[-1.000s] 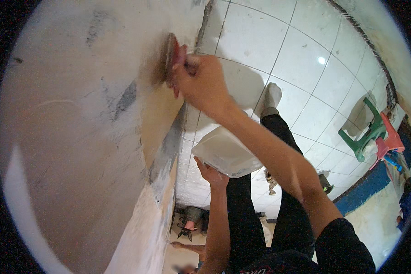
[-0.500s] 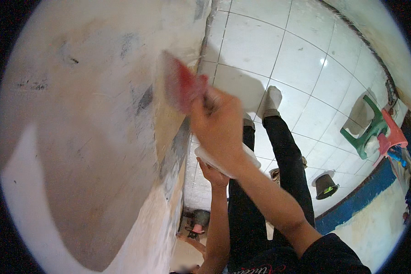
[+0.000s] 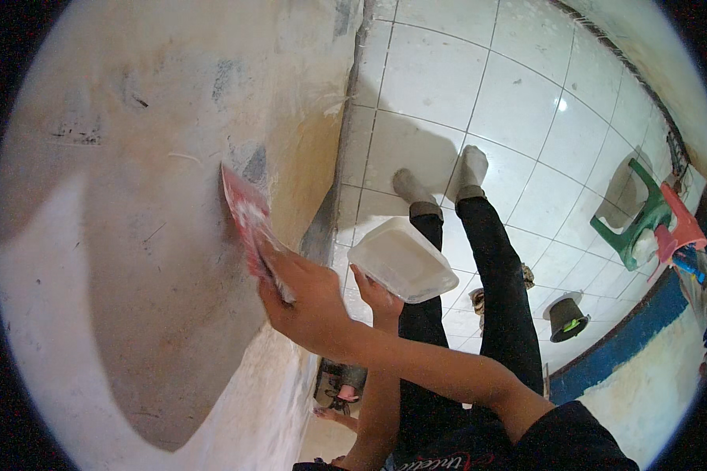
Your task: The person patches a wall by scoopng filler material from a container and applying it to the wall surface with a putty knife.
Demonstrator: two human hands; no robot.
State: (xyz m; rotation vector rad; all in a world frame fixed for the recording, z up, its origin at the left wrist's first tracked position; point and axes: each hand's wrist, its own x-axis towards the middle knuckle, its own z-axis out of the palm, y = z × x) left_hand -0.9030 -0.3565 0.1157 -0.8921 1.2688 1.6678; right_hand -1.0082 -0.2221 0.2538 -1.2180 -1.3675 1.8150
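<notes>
My right hand (image 3: 306, 302) is closed round a red putty scraper (image 3: 247, 212) streaked with white paste. The scraper's edge lies against the patchy, plastered wall (image 3: 165, 259), just below a dark grey patch. A thin white smear shows on the wall above it. Below and to the right, my left hand (image 3: 381, 298) grips the edge of a white rectangular tub (image 3: 407, 259), its thumb at the rim. Pale, whitish stuff coats the inside of the tub. My right forearm crosses over my left one.
White floor tiles (image 3: 432, 71) run along the wall's foot. To the right are a green plastic stool (image 3: 632, 224), a pink one (image 3: 678, 228) and a dark bucket (image 3: 565, 318). Another dark container (image 3: 353, 381) and part of a person's limb (image 3: 338, 420) show at lower left.
My right hand has swung left and down with the scraper, from near the wall's corner to its face. The tub, partly covered before, now shows fully.
</notes>
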